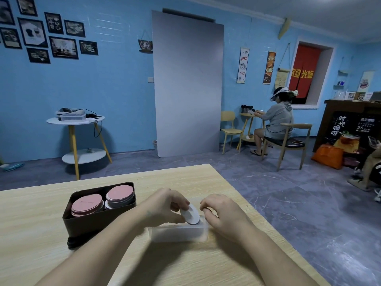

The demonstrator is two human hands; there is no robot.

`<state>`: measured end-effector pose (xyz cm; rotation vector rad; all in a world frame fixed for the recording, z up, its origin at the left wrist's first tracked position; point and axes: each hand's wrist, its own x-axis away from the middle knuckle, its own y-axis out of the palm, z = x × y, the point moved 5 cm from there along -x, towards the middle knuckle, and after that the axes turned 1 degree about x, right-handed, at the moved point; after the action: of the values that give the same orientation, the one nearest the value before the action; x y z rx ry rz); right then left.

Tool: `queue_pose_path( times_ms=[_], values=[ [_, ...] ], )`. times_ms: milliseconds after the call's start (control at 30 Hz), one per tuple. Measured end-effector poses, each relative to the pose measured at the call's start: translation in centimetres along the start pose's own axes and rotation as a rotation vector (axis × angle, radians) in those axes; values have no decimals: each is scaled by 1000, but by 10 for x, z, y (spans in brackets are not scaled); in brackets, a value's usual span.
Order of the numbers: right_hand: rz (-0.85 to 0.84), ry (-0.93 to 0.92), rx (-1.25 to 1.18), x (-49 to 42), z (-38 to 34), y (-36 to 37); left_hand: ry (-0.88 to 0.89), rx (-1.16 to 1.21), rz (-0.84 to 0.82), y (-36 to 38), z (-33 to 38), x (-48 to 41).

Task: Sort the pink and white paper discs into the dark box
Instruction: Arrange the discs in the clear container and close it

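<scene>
Left hand [165, 205] pinches the white disc [190, 212], right hand [222, 211] just beside it

You count: one dark box [99, 221]. Two pink-topped disc stacks inside it: left stack [86, 204], right stack [120, 194]. One white paper disc [190, 213]. One clear plastic container [177, 234]. One wooden table [206, 265].

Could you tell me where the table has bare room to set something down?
Bare table lies beyond the clear container and left of the dark box. Crowded: over it, where the left hand, holding a white disc, and right hand are.
</scene>
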<state>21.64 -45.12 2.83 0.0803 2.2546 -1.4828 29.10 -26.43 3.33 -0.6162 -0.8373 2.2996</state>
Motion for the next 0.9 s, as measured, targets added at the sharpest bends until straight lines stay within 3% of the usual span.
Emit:
queue_pose_path(
  times_ms=[167,333,567,900],
  values=[
    [20,-37,-40,-8,-19,-11,67,266,237,-26,3,31],
    [-85,-131,-164,-23,-57,-4,110,345,255,-35,2,52],
    [-92,-218,-272,-39,-98,15,93,241,285,-56,-11,91],
    [-43,-328,-192,-64,-151,49,99,110,379,-94,-20,146]
  ],
)
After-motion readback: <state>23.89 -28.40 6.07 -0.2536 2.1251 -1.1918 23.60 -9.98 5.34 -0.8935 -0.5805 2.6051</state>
